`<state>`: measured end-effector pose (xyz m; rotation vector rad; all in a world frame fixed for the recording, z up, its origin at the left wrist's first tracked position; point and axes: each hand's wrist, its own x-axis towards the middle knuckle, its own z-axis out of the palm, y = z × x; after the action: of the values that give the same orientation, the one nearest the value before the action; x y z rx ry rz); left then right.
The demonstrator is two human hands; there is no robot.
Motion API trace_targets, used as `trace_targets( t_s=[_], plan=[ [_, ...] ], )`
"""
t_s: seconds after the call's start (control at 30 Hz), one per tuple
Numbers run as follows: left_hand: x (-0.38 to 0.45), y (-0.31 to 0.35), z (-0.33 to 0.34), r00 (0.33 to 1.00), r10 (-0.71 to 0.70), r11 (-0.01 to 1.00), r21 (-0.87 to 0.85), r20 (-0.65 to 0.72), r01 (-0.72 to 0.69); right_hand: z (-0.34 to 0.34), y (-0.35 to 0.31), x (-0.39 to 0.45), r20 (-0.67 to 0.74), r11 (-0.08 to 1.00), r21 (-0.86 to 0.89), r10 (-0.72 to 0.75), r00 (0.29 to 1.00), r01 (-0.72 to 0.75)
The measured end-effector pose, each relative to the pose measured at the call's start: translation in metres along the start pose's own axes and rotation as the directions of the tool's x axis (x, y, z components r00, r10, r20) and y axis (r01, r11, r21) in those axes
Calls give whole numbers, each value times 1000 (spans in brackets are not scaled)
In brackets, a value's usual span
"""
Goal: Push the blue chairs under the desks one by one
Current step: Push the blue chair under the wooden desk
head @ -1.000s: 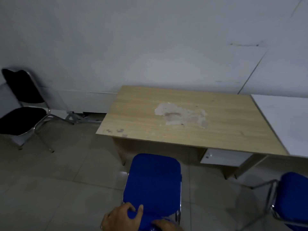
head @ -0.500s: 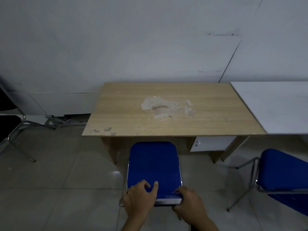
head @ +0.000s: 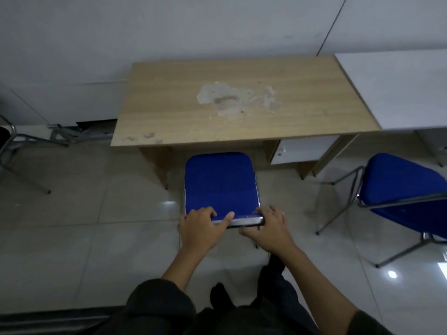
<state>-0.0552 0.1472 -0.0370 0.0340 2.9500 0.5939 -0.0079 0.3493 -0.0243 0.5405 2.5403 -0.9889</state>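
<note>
Both hands are closed over the top rail of the blue chair (head: pixel 220 184): the left hand (head: pixel 202 228) curls over its left end with the thumb stretched along the rail, the right hand (head: pixel 268 226) wraps the right corner. From above, the chair's seat and legs are hidden behind its backrest, so I cannot tell how far it reaches beneath the wooden desk (head: pixel 242 102); the top edge of the blue panel sits just short of the desk's front edge. The panel is bright blue with rounded corners and a thin metal frame down each side. A second blue chair (head: pixel 401 189) stands right of the desk, cut off by the picture's edge (its metal legs splay toward the desk). The desk's top has a pale worn patch (head: pixel 232 100) in the middle. A white desk (head: pixel 396 90) butts against its right side. Left of the desk, only the metal legs of another chair (head: pixel 14 146) show. The floor (head: pixel 84 189) is glossy pale tile, the wall (head: pixel 169 27) plain white.
</note>
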Motion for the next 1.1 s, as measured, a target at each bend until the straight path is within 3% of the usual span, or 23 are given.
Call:
trace_targets(
  t_s=[0.13,0.23,0.37,1.1],
  plan=[
    [-5,-11,5,995,-95,993,-69,-14,94,2,-2,-1,13,996,69,48,999,-49],
    [-12,-21,9,981,-191,948,-253,28,192,6,-4,-3,4,993,100,70,998,-70],
    [-11,-22,13,977,-208,875,-438,39,204,6,-5,1,-29,986,154,74,997,-69],
    [107,-25,4,986,-166,890,-433,-17,142,-18,-45,102,-6,985,170,18,1000,-17]
  ],
)
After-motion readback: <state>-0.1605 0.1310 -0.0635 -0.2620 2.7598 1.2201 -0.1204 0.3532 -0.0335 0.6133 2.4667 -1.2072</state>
